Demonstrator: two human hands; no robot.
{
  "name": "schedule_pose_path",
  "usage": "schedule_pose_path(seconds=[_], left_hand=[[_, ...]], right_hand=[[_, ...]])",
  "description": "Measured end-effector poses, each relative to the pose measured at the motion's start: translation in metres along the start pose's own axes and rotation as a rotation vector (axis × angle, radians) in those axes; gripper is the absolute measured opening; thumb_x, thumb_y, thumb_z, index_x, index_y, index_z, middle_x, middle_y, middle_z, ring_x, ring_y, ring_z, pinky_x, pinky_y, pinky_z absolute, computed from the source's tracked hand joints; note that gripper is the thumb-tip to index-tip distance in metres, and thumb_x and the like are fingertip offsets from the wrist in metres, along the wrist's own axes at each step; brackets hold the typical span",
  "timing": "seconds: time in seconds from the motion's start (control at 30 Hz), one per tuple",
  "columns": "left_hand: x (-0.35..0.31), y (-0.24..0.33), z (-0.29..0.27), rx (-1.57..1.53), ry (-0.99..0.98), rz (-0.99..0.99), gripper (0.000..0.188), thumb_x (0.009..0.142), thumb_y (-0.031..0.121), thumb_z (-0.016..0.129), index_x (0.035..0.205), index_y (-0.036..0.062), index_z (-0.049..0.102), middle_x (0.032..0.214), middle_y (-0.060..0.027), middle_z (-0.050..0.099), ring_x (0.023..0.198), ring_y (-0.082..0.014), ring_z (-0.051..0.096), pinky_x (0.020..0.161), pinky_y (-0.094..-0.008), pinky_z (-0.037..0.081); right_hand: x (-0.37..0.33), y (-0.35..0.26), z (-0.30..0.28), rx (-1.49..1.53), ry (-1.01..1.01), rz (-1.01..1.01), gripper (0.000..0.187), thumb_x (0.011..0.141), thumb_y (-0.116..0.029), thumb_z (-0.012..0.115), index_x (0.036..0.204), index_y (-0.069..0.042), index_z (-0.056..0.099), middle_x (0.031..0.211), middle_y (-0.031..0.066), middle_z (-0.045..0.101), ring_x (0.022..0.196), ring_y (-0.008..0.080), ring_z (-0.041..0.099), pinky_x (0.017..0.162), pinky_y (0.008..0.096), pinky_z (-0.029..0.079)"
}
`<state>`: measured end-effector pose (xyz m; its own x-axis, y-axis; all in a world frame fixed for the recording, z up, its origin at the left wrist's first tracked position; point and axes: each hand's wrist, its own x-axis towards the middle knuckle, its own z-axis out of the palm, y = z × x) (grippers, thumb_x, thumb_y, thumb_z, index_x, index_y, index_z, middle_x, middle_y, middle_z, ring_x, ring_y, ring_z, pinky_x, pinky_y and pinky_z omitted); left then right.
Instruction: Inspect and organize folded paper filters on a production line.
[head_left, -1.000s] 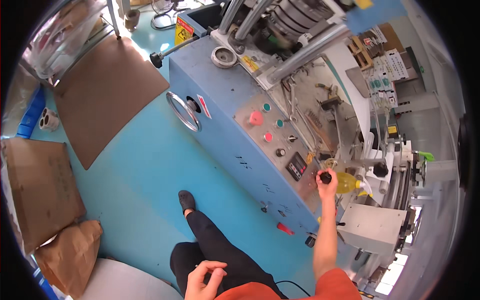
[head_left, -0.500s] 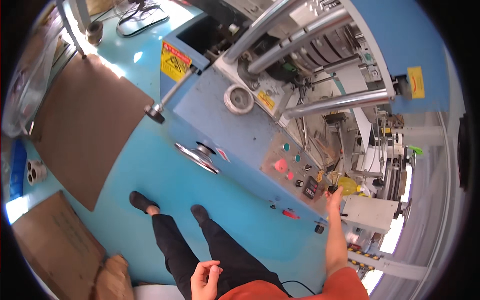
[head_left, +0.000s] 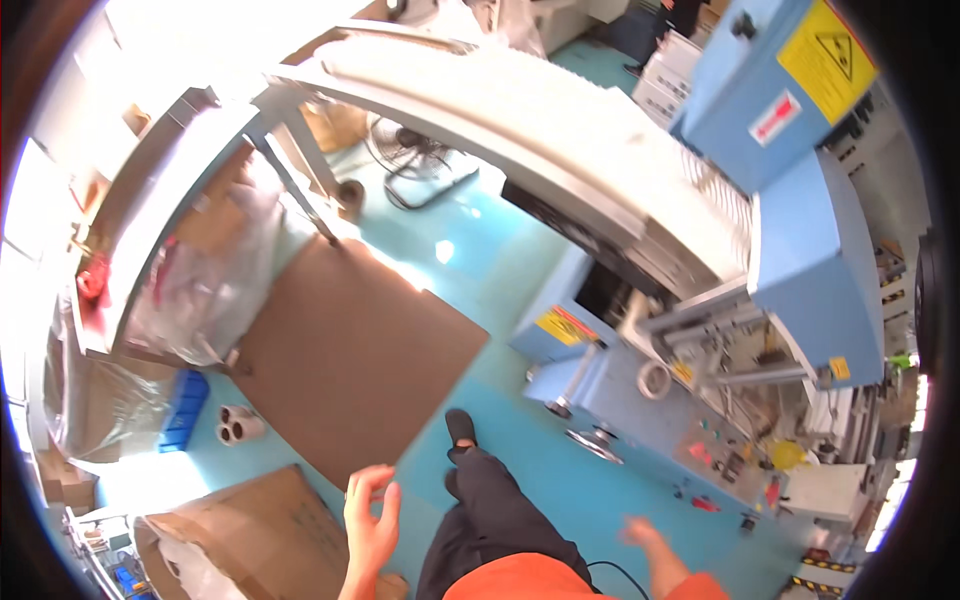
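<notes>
Left hand (head_left: pixel 370 522): raised, fingers half-curled, thumb apart, by corner of brown mat (head_left: pixel 360 370)
Right hand (head_left: pixel 637 530): extended, blurred; can't tell grip

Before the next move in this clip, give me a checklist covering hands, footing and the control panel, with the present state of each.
1. Left hand empty: ok, nothing shows between thumb and fingers.
2. Right hand apart from the control panel: ok, there is a gap between them.
3. Right hand sharply visible: not ok, it is blurred.
4. Forward shoe off the brown mat: ok, it is on the blue floor.
5. Control panel settings readable: cannot tell, too small and blurred.
</notes>
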<state>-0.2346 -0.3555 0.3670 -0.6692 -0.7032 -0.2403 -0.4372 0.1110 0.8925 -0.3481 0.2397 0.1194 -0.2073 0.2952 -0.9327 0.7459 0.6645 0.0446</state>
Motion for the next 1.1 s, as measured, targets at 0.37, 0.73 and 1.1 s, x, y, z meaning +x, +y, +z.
schedule_pose_path(seconds=[0.37, 0.73, 1.1], left_hand=[[0.417, 0.165, -0.064, 0.628, -0.093, 0.692, 0.053, 0.083, 0.011, 0.069, 0.134, 0.0126, 0.054, 0.152, -0.0216, 0.029, 0.134, -0.0424, 0.034, 0.110, -0.0497, 0.032], [0.752, 0.225, -0.121, 0.820, 0.021, 0.792, 0.079, 0.079, -0.010, 0.055, 0.150, 0.0152, 0.032, 0.157, -0.0157, 0.024, 0.141, -0.0396, 0.028, 0.111, -0.0525, 0.027], [0.877, 0.236, -0.122, 0.513, -0.253, 0.512, 0.055, 0.084, -0.008, 0.064, 0.135, 0.0042, 0.046, 0.136, -0.0124, 0.047, 0.118, -0.0246, 0.054, 0.089, -0.0356, 0.051]], right_hand=[[-0.216, -0.535, 0.224, 0.010, 0.008, -1.249, 0.032, 0.091, -0.027, 0.069, 0.107, 0.000, 0.061, 0.091, 0.0140, 0.069, 0.083, 0.0230, 0.068, 0.076, 0.0353, 0.054], [-0.474, -0.856, 0.199, -0.043, 0.865, -1.682, 0.044, 0.089, -0.027, 0.068, 0.127, -0.007, 0.057, 0.142, 0.0163, 0.045, 0.127, 0.0369, 0.045, 0.102, 0.0463, 0.039], [-0.473, -0.938, 0.248, -0.344, 1.018, -1.072, 0.051, 0.098, -0.058, 0.039, 0.133, -0.027, 0.060, 0.147, 0.0117, 0.046, 0.138, 0.0298, 0.038, 0.114, 0.0514, 0.012]])
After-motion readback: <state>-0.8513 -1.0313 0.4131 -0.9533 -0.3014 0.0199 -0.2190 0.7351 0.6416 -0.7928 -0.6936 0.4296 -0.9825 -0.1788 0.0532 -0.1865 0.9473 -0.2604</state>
